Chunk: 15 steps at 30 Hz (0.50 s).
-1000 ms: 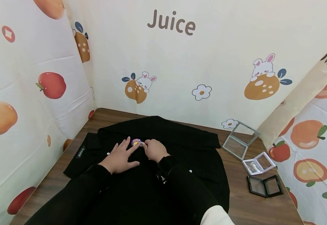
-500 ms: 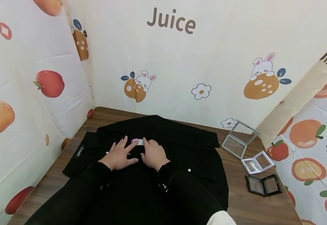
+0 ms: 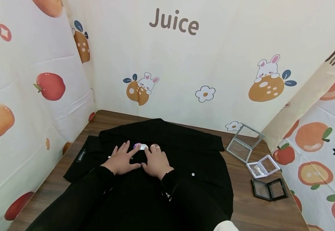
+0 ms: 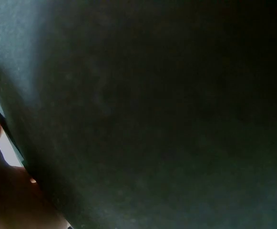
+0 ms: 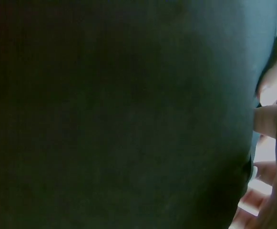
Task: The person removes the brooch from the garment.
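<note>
A black buttoned shirt (image 3: 210, 179) is spread over the wooden table. Flat on it, fingers extended, is my left hand (image 3: 121, 161). Beside it my right hand (image 3: 156, 163) rests on the cloth, also with fingers extended, and the two thumbs nearly meet. At the fingertips sit a purple round badge (image 3: 137, 145), a small white piece (image 3: 143, 146) just right of it, and a brownish round badge (image 3: 154, 146) partly covered by the right fingers. Dark fabric fills most of both wrist views, with fingers (image 5: 267, 119) at the right wrist view's edge.
On the right of the table (image 3: 248, 211) stand three opened hinged frames: a grey one (image 3: 246, 144), a white one (image 3: 263, 166) and a black one (image 3: 269, 190). Fruit-printed cloth (image 3: 179, 70) hangs around the table's back and sides.
My right hand, earlier curled at the small white piece by the purple badge, has let go and flattened on the shirt. The brownish badge has come into view. My left hand has barely moved.
</note>
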Each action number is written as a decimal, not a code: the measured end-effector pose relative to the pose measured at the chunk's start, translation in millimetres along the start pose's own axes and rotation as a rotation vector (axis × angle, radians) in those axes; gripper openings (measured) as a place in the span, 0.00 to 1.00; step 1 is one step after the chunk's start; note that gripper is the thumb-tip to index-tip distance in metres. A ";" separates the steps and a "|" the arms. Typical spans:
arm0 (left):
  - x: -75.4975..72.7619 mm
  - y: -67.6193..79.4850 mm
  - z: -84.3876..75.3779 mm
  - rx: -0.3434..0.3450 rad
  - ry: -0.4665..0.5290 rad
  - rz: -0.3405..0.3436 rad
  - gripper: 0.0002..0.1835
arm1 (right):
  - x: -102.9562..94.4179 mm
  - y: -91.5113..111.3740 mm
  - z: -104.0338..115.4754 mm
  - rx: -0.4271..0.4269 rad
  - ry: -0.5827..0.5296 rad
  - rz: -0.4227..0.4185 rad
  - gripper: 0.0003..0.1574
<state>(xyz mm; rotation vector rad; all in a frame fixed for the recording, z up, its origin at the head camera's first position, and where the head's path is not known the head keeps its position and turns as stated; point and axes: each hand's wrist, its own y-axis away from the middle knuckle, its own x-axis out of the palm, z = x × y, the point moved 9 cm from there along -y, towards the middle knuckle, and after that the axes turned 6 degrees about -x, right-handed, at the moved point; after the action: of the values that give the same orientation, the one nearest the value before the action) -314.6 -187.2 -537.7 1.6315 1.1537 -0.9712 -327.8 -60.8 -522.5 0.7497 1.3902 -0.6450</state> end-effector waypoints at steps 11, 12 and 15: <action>-5.8 3.9 -5.7 0.006 -0.016 -0.019 0.47 | 5.4 5.9 2.4 0.000 -0.004 0.039 0.41; -5.6 4.1 -5.8 0.004 -0.018 -0.017 0.47 | 5.7 6.3 2.4 0.001 -0.004 0.038 0.41; -4.7 4.0 -6.4 0.006 -0.013 -0.013 0.48 | 5.8 7.2 2.5 -0.004 -0.009 0.037 0.41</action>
<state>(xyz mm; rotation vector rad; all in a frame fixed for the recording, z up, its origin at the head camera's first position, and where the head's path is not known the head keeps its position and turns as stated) -311.2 -183.1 -530.5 1.6222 1.1556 -0.9930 -320.2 -58.1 -527.6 0.7670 1.3656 -0.6164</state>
